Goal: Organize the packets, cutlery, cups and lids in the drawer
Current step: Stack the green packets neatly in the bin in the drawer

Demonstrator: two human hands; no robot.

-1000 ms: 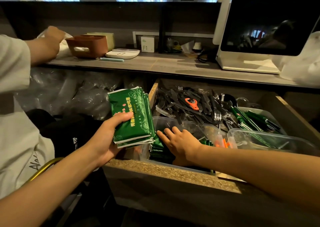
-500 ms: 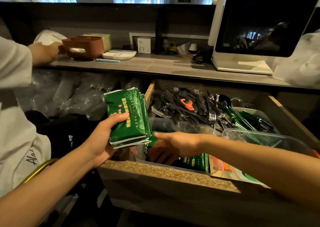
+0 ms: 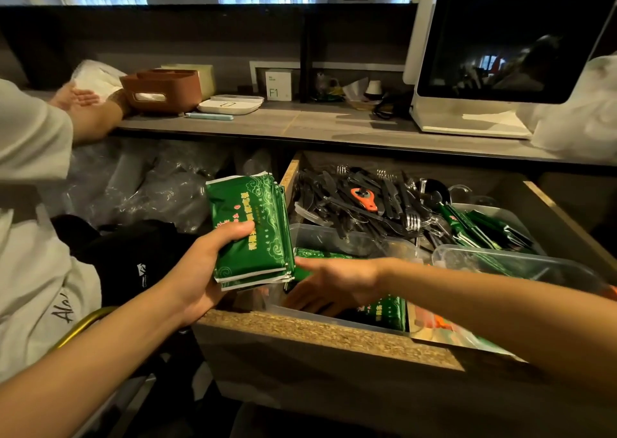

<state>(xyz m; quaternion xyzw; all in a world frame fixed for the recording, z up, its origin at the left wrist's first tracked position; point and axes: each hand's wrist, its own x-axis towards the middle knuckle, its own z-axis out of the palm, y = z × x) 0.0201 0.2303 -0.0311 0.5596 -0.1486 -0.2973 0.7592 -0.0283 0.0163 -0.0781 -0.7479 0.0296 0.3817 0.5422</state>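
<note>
My left hand (image 3: 200, 270) grips a stack of green packets (image 3: 253, 223) just left of the open drawer (image 3: 317, 334). My right hand (image 3: 337, 284) reaches into the clear tub (image 3: 334, 237) at the drawer's front left, its fingers curled round more green packets (image 3: 384, 310) lying there. Black and clear plastic cutlery (image 3: 350, 203) is heaped at the back of the drawer, with an orange tool (image 3: 365, 198) on top. Thin green packets (image 3: 467, 227) fill a tub further right.
Another clear tub (image 3: 500, 260) sits at the drawer's front right. Bagged clear cups (image 3: 150, 187) fill the shelf left of the drawer. Another person (image 3: 33, 170) stands at my left, a hand (image 3: 76, 96) by a brown box (image 3: 163, 88) on the counter (image 3: 334, 127). A screen (image 3: 500, 36) stands at the right.
My right hand turned from flat on the packets in the tub to curling round them. The other person's hand dropped lower beside the brown box. My left hand kept its stack.
</note>
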